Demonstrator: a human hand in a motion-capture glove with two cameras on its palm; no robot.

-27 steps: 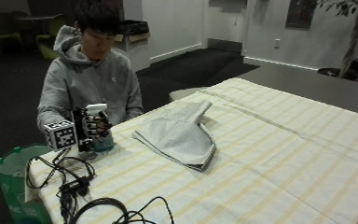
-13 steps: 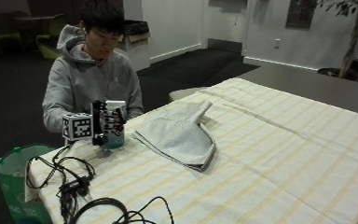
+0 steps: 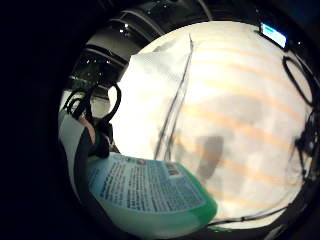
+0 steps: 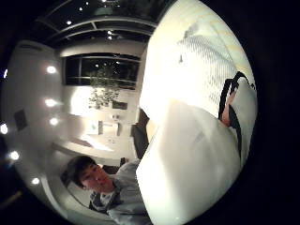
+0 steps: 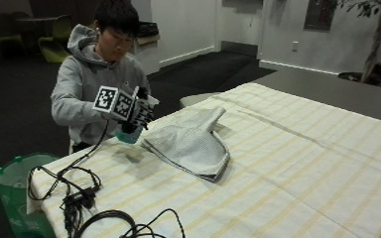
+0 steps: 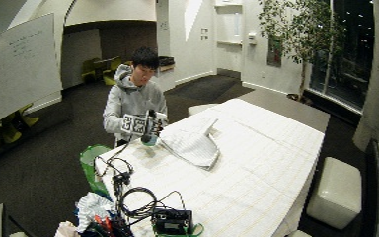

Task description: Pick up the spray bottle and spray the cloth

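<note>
Hand (image 5: 136, 113) gripping spray bottle (image 5: 130, 135), beside cloth (image 5: 189, 146)

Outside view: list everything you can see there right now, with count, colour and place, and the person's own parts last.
Bottle: one, green-blue, held above the table's near-person edge, beside the cloth.
Cloth: one, grey-white, folded, lying on the table.
Table: one, covered in cream fabric with yellow stripes.
Cables: a black tangle, on the table's corner nearest the camera.
Bin: one, green, on the floor by that corner.
Plant: one, green, in the far corner of the room.
Right hand: black glove, grips the bottle.
Other hand: hidden behind the gloved one.
</note>
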